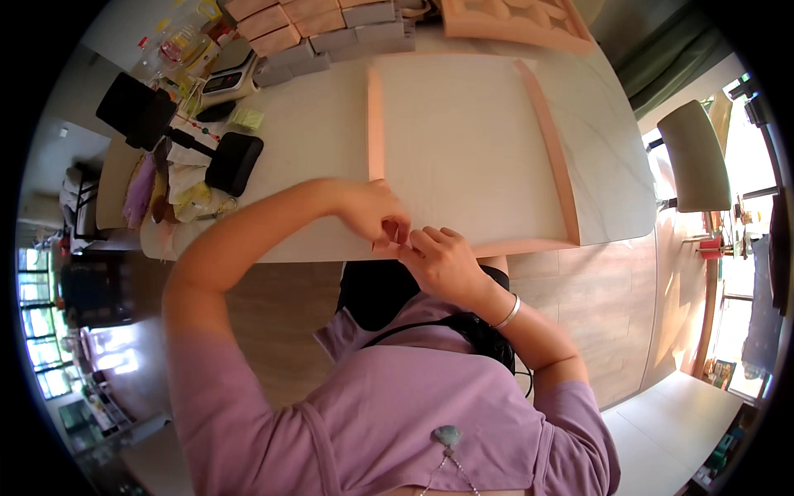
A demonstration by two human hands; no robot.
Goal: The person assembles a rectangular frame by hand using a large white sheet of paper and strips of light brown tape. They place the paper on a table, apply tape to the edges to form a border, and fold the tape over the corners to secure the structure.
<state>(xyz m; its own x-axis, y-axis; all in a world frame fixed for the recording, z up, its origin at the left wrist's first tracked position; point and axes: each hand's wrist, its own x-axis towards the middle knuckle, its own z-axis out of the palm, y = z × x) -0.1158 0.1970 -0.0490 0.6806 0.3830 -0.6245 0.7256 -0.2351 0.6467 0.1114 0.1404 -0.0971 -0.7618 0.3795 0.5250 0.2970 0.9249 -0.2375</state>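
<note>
In front of me on the table lies a large, shallow card tray (pixel 471 149) with a whitish base and raised peach strips along its sides. It looks like an unfolded box part. My left hand (pixel 374 213) is bent over its near left corner, fingers curled and pinched on the edge there. Close against it, my right hand (pixel 442 260) is closed too, thumb and fingertips meeting the left fingers at the same corner. The fingers cover most of that corner, so the exact fold between them is hidden.
Stacked peach and grey boxes (pixel 314 29) stand at the far side, with a peach divided tray (pixel 517 21) to their right. At the left are a scale (pixel 227 78), a black stand (pixel 234 164) and plastic bottles (pixel 178 50). The marble-look table's (pixel 608 190) near edge is at my waist.
</note>
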